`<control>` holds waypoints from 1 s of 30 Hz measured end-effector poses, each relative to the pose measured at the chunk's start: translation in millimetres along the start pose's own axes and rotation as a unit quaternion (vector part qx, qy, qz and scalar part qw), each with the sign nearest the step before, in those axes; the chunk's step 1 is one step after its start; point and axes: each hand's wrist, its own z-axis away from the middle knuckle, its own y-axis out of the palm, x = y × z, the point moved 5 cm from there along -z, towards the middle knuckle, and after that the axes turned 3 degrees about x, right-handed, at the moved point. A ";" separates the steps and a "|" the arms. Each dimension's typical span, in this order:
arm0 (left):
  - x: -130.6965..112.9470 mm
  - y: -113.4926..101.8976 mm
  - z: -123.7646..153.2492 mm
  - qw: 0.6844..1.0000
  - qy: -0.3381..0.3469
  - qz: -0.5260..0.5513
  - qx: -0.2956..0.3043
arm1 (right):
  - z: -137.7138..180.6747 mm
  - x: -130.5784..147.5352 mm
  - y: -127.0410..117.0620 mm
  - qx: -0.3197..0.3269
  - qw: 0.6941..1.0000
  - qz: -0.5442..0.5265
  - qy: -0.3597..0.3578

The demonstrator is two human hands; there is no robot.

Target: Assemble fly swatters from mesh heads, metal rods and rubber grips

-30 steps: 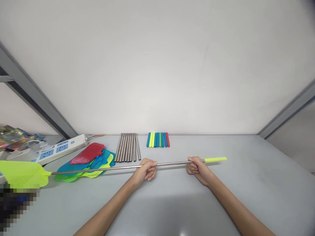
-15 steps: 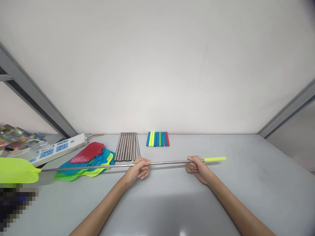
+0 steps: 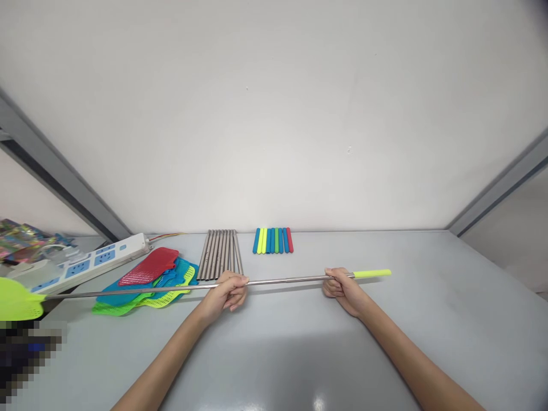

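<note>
I hold a long fly swatter level above the grey table (image 3: 428, 319). Its thin metal rod (image 3: 286, 280) runs between my hands. My left hand (image 3: 226, 290) is closed round the rod near its middle. My right hand (image 3: 342, 288) is closed round the rod just left of the yellow-green grip (image 3: 371, 274). The yellow-green swatter head (image 3: 17, 299) reaches the left edge of the view and is partly cut off.
Behind my hands lie a row of several metal rods (image 3: 220, 254) and a row of several coloured grips (image 3: 273, 240) by the white wall. A pile of red, blue and green swatter heads (image 3: 148, 277) and a white power strip (image 3: 85, 262) lie at the left.
The rod has stretched longer: my left hand has slid left along with it and the swatter head has moved further left, partly out of view. My right hand has stayed put.
</note>
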 end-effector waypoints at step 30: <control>-5.2 -16.1 4.1 1.000 0.007 -0.008 -0.014 | -2.2 5.0 -21.5 -0.015 1.000 -0.003 -0.013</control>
